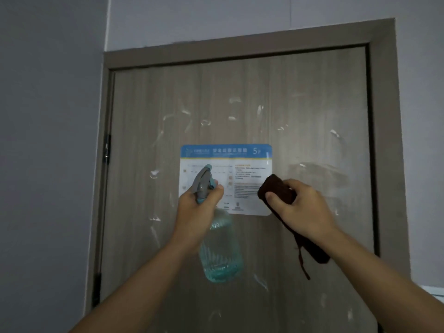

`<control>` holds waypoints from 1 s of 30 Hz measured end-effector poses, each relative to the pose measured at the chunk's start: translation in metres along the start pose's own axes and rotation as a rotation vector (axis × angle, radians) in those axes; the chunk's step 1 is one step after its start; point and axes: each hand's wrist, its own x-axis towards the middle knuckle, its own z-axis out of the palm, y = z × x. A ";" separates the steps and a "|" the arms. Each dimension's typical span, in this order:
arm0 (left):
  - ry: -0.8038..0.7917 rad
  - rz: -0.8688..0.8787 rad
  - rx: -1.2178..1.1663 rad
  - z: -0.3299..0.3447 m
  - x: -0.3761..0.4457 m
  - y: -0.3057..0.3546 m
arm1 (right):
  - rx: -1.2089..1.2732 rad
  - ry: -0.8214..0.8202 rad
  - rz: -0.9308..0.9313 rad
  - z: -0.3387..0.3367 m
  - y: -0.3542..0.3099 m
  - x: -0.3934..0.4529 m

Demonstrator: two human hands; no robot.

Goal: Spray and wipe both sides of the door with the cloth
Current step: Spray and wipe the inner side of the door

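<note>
Brown cloth (278,191) bunched in the right hand (300,207); left hand (197,207) grips spray bottle (219,251) before the door (240,104).

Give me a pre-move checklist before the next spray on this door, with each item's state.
1. Spray bottle held: ok, the left hand grips its neck with a finger on the trigger.
2. Liquid in the bottle: ok, some shows at the bottom.
3. Nozzle aimed at the door: ok, it points up and forward at the panel.
4. Cloth ready: ok, the right hand holds it bunched, one end hanging down.
5. Paper notice out of the spray line: not ok, it sits right behind the nozzle.
6. Door shut and steady: ok, it sits closed in its frame.
</note>
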 end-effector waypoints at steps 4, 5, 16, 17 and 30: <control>0.027 0.026 0.010 -0.045 0.043 0.011 | -0.060 0.019 -0.085 0.022 -0.048 0.030; 0.028 0.021 -0.002 -0.055 0.053 0.014 | -0.087 0.019 -0.111 0.029 -0.062 0.038; 0.017 0.160 0.161 -0.148 0.165 0.033 | -0.335 0.053 -0.272 0.104 -0.161 0.112; 0.007 0.182 0.195 -0.150 0.172 0.032 | -0.355 0.061 -0.277 0.108 -0.164 0.116; -0.042 0.170 0.219 -0.136 0.218 0.009 | -0.335 0.146 -0.330 0.122 -0.157 0.161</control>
